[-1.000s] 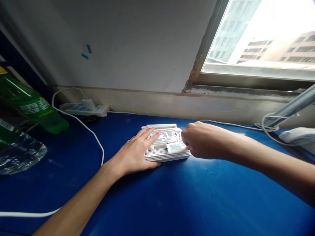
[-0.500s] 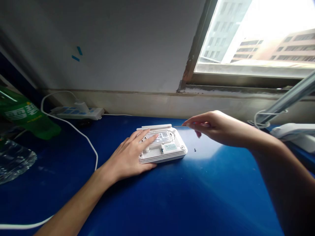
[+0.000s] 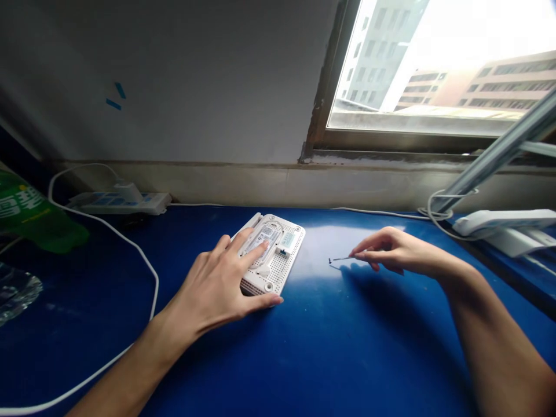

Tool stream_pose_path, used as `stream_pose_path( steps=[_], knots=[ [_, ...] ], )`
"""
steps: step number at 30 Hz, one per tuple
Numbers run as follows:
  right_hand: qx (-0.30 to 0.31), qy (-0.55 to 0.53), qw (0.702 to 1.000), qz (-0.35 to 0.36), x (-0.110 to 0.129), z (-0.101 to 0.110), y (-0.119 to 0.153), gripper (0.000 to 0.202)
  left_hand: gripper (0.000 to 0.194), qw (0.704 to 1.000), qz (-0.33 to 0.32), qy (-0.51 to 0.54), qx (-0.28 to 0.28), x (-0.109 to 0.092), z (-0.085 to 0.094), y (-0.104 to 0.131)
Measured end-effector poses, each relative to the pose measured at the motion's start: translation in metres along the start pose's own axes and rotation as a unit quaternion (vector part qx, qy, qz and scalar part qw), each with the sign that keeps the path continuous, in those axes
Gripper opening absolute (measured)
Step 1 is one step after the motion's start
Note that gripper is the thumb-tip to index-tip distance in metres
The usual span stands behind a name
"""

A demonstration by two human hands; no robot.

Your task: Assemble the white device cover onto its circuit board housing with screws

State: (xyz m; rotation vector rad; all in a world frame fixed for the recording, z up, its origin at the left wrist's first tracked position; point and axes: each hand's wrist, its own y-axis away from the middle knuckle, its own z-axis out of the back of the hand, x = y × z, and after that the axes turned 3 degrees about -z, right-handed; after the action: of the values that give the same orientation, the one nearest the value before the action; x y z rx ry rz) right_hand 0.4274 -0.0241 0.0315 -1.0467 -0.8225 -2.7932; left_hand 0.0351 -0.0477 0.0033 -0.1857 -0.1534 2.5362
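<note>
Okay, nearest first: left hand (image 3: pixel 219 281) has its fingers fanned over a white router-like box (image 3: pixel 284 263), thumb at the near edge. Box is mid-table, set askew. Hard plastic, rounded corners, face full of tiny vent holes; printed sticker (image 3: pixel 266 237) inside a raised oval, slim white bar (image 3: pixel 246 227) along the far left side. Right hand (image 3: pixel 388 252) is apart from the box: thumb and fingertips pinching a thin metal-shafted tool (image 3: pixel 344 258), tip at a small dark screw (image 3: pixel 329 261). Can't tell from here if they touch.

Blue tabletop (image 3: pixel 325 347): smooth, glossy, reflecting window light. Far left: clear plastic bottle (image 3: pixel 19 292), partly visible, then green bottle (image 3: pixel 39 223) with white lettering. Can't tell what's in either.

Behind: white power strip (image 3: pixel 154 204) with a plug (image 3: pixel 128 193) in it. Grey metal tube (image 3: pixel 490 156) on the right, round and slanted, cord (image 3: pixel 434 217) around its foot. Grey wall (image 3: pixel 208 81), metal-framed window (image 3: pixel 417 139), buildings (image 3: pixel 499 81) outside.
</note>
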Motion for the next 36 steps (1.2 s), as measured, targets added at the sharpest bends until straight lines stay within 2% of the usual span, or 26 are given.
stream_pose_path(
  steps=[4,7,10,13,16,24,30,36],
  knots=[
    [0.015,0.008,1.0,0.007,0.0,-0.003,-0.002,0.059,0.094,0.996,-0.08,0.039,-0.022,0.013,-0.001,0.001],
    [0.005,0.016,1.0,-0.002,0.002,-0.005,-0.004,0.06,0.076,0.985,-0.135,0.099,-0.045,0.016,-0.004,0.0],
    [-0.002,0.019,1.0,-0.002,0.005,-0.005,-0.002,0.059,0.059,0.976,-0.159,0.132,-0.07,0.014,-0.009,-0.001],
    [-0.002,-0.003,1.0,0.017,0.009,-0.004,0.001,0.058,0.054,0.971,-0.169,0.149,-0.083,0.009,-0.013,-0.002],
    [0.004,-0.039,0.998,0.052,0.017,-0.007,0.005,0.056,0.058,0.968,-0.168,0.157,-0.102,0.005,-0.018,-0.003],
    [0.047,-0.086,0.986,0.131,0.05,-0.035,0.007,0.049,0.052,0.963,-0.118,0.182,-0.16,-0.013,-0.03,-0.005],
    [0.052,-0.089,0.985,0.138,0.056,-0.045,0.002,0.047,0.046,0.953,-0.119,0.234,-0.151,-0.011,-0.028,-0.004],
    [0.044,-0.05,0.99,0.122,0.057,-0.048,-0.001,0.047,0.046,0.953,-0.12,0.24,-0.145,-0.01,-0.026,-0.004]
  ],
)
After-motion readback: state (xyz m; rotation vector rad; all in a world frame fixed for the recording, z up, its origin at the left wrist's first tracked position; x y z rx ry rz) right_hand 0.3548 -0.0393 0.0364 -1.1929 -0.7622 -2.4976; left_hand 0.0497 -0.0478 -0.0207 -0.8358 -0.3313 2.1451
